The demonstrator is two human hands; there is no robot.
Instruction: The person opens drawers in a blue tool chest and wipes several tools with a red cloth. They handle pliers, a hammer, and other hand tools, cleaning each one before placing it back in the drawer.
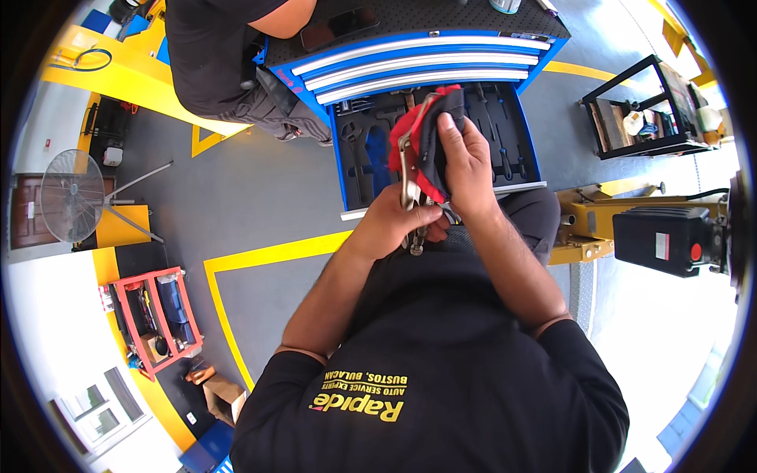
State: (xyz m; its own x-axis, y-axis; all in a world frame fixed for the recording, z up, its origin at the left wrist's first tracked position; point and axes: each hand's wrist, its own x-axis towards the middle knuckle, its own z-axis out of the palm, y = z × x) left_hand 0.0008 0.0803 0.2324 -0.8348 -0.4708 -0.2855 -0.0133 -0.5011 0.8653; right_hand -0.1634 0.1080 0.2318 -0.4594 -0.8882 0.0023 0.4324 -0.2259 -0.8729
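Observation:
My left hand [389,222] is closed around the handles of silver locking pliers [407,175], whose adjusting screw points down toward my body. A red and black cloth [426,142] is bunched against the pliers' upper part and partly hides the jaws. My right hand [468,165] grips that cloth, thumb on its black side. Both hands are above the near edge of an open drawer [347,169], where wrenches and screwdrivers lie in dark foam cutouts. A blue tool [377,154] lies in the drawer left of the cloth.
The drawer belongs to a blue tool cabinet [426,57] with a phone [339,28] on top. Another person [217,59] stands at the far left. A black metal cart [643,110] is at the right, a fan [72,195] and red rack [158,319] at the left.

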